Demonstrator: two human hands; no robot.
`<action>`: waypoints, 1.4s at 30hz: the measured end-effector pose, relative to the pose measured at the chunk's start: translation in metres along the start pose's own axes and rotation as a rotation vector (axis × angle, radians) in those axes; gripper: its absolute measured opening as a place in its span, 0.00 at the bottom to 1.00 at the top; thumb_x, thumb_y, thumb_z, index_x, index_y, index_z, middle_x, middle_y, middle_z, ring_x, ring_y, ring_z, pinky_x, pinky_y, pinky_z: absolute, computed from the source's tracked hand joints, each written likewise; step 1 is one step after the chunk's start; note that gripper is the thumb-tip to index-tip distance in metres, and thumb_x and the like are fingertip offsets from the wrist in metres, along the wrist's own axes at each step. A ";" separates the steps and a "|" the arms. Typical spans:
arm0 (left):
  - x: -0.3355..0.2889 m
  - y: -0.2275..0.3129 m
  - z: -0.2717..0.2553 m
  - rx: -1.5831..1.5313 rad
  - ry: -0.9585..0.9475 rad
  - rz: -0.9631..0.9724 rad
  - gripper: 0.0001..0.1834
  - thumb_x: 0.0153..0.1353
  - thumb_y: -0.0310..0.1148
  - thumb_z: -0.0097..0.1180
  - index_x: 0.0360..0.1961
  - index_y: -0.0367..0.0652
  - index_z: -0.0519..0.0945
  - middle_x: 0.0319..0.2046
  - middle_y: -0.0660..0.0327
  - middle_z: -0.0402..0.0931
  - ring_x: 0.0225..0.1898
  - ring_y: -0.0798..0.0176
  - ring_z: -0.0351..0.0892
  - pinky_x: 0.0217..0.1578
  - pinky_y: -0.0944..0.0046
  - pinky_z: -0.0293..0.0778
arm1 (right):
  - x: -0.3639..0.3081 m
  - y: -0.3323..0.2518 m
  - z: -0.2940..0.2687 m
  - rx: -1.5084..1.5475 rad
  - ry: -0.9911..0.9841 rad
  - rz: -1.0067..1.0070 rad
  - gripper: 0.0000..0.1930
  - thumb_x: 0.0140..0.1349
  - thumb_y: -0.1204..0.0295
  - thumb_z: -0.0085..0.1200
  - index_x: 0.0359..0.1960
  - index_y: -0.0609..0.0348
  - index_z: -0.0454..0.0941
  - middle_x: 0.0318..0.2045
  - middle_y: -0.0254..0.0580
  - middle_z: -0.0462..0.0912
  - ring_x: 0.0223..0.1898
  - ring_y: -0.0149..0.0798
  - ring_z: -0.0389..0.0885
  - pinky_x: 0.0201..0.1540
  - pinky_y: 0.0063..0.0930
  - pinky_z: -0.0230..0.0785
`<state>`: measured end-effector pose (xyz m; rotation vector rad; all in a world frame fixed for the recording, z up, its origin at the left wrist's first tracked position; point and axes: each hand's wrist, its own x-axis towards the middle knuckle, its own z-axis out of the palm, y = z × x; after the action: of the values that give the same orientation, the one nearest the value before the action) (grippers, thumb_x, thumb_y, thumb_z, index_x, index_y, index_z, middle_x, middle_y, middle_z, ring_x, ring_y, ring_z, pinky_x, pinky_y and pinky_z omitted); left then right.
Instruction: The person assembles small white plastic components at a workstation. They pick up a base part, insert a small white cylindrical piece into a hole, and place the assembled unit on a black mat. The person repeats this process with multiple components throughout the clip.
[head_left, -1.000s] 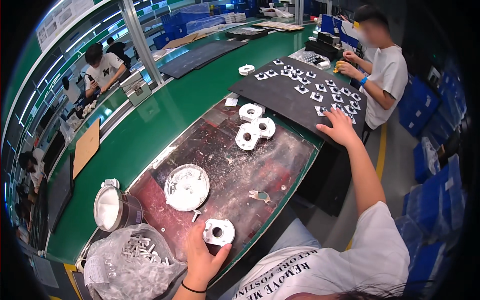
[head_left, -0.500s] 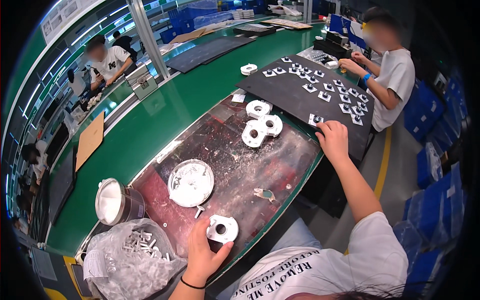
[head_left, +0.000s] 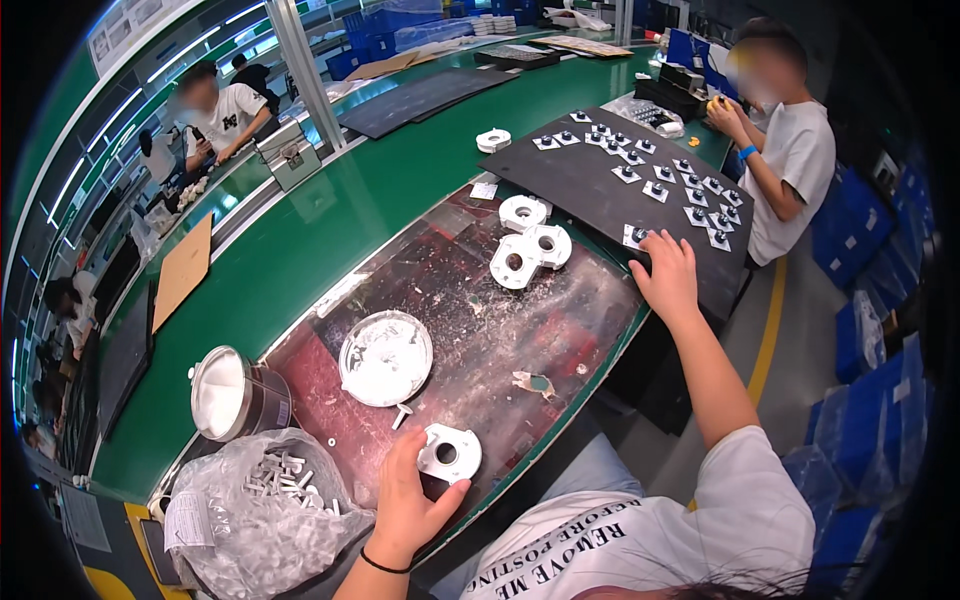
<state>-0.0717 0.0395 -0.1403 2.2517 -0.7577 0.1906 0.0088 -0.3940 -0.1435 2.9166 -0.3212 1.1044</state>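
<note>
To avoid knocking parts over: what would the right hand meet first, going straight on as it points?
Probably the white square piece nearest the right hand on the black board; depth leaves contact unclear.

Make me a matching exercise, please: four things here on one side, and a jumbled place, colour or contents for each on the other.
1. Left hand
2. Right hand
3. Plastic bag
4. Cardboard sheet

A. Brown
B. Over the black board, by a small square plate
C. At the edge of a white part with a round hole
D. Holds small white pegs

Pairs: 1-C, 2-B, 3-D, 4-A
</note>
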 end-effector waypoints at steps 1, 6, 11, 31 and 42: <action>0.000 0.000 0.000 0.005 -0.001 0.003 0.42 0.44 0.35 0.68 0.59 0.39 0.59 0.57 0.44 0.63 0.55 0.40 0.65 0.56 0.49 0.60 | 0.002 0.000 -0.001 0.023 -0.038 0.003 0.13 0.54 0.68 0.58 0.40 0.56 0.75 0.49 0.45 0.77 0.59 0.47 0.68 0.62 0.46 0.52; 0.000 0.000 0.000 0.019 -0.013 0.004 0.42 0.45 0.36 0.68 0.59 0.38 0.59 0.57 0.43 0.63 0.55 0.40 0.65 0.55 0.49 0.60 | 0.005 -0.004 -0.007 0.098 -0.098 -0.040 0.11 0.53 0.71 0.57 0.38 0.56 0.74 0.47 0.46 0.78 0.58 0.47 0.70 0.62 0.47 0.53; 0.003 0.001 0.002 0.019 -0.019 0.005 0.42 0.45 0.36 0.68 0.58 0.38 0.60 0.56 0.43 0.63 0.54 0.40 0.65 0.55 0.48 0.61 | 0.000 0.003 0.003 0.105 0.117 -0.187 0.06 0.53 0.75 0.57 0.32 0.54 0.75 0.33 0.37 0.81 0.46 0.41 0.78 0.57 0.46 0.59; 0.006 -0.004 -0.001 -0.143 -0.004 -0.071 0.45 0.40 0.41 0.69 0.60 0.40 0.61 0.51 0.47 0.69 0.52 0.44 0.68 0.54 0.50 0.62 | -0.051 -0.218 -0.051 1.790 -1.332 0.335 0.10 0.58 0.75 0.59 0.39 0.61 0.71 0.30 0.32 0.78 0.32 0.21 0.75 0.35 0.14 0.68; 0.005 -0.009 0.000 -0.162 -0.044 -0.016 0.50 0.39 0.40 0.70 0.62 0.39 0.55 0.55 0.49 0.67 0.55 0.46 0.67 0.56 0.51 0.60 | -0.060 -0.222 -0.050 1.494 -1.196 0.149 0.11 0.56 0.73 0.62 0.34 0.60 0.70 0.25 0.29 0.75 0.27 0.19 0.72 0.29 0.15 0.66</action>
<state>-0.0622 0.0422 -0.1439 2.1136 -0.7514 0.0692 -0.0254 -0.1613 -0.1307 4.3707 0.6468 -1.2775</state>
